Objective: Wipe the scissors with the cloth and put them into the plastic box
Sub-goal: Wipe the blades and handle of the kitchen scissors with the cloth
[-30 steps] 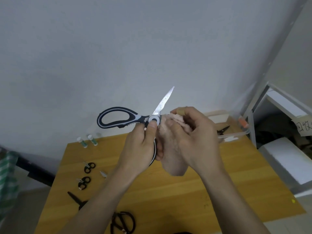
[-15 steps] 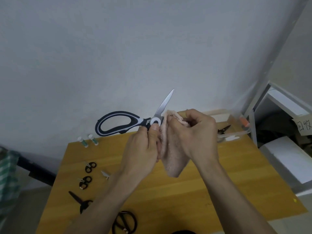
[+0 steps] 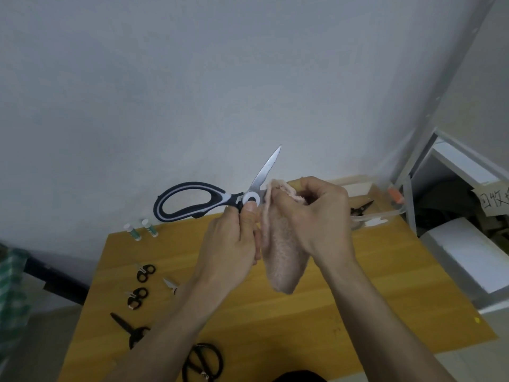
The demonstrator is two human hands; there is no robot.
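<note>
Above the yellow wooden surface (image 3: pixel 358 312), the left hand (image 3: pixel 231 244) grips the large black-and-white kitchen scissors (image 3: pixel 209 201) while the right hand (image 3: pixel 316 216), clamped on the pink fluffy cloth (image 3: pixel 283 257), has slid back to the pivot, so wiping continues; the clear plastic box (image 3: pixel 385 216) waits at two o'clock.

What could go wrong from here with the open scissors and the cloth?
1. The kitchen scissors are held spread open; one serrated blade points up bare while the right hand works the pink cloth close to the pivot, so a slip could cut a finger.
2. The left hand grips only near the pivot, in mid-air above the table; a drop seems possible.
3. The plastic box sits at the table's far right corner, partly hidden; placing could miss.
</note>
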